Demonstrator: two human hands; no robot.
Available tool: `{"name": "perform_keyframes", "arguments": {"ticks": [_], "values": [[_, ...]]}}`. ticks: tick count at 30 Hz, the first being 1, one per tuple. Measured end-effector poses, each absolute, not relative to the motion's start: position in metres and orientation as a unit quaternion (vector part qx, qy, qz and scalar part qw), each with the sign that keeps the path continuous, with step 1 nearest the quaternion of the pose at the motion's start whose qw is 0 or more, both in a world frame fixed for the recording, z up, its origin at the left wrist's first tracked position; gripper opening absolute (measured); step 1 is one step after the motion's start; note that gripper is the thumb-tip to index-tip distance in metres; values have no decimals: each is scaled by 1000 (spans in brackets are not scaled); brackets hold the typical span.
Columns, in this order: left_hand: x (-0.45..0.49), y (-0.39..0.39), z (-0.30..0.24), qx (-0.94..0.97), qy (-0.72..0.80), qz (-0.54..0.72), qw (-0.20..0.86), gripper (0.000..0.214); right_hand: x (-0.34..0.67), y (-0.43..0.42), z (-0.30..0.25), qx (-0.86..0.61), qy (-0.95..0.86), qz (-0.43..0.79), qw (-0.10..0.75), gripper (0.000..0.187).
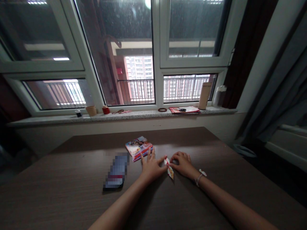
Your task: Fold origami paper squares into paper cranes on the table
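Observation:
A small folded piece of paper (170, 172), white with red and orange print and a pointed lower end, is on the table between my hands. My left hand (153, 166) has its thumb and index finger at the paper's upper left edge, its other fingers spread over the tabletop. From the other side, my right hand (184, 163) pinches the paper's upper part with thumb and index finger, the rest curled. Just beyond my left fingers lies a stack of colourful printed paper (139, 147).
On the brown table (72, 172), a blurred-out phone-like object (116, 172) lies left of my hands. Along the windowsill (141, 115) stand a paper cup (91, 111), a red spool-like item (106, 110), a dark ring (162, 110), red papers (189, 110) and a tan bottle (204, 95).

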State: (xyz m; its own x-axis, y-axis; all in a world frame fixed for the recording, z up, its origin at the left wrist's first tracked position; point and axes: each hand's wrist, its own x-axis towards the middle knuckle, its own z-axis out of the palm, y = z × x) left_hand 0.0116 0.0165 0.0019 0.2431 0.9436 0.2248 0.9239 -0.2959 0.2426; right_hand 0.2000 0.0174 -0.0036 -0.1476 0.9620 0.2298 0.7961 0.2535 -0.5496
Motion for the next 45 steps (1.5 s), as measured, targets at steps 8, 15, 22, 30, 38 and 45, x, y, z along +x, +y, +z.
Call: {"name": "perform_keyframes", "arguments": {"ticks": [8,15,22,30,38,45], "values": [[9,21,-1,789,594,155,31,60,201,17,-4,-584,-743,150,292,11],[8,19,-2,794,584,167,12,64,201,13,-3,-574,-749,142,298,13],[6,17,-1,811,552,190,28,33,200,10,-2,-567,-751,154,301,11],[3,21,-5,805,545,230,37,22,200,11,-1,-568,-750,151,305,12],[2,21,1,800,524,283,68,6,202,10,-3,-523,-772,141,332,15],[2,18,9,797,489,347,77,9,202,14,-6,-483,-780,147,370,16]]}}
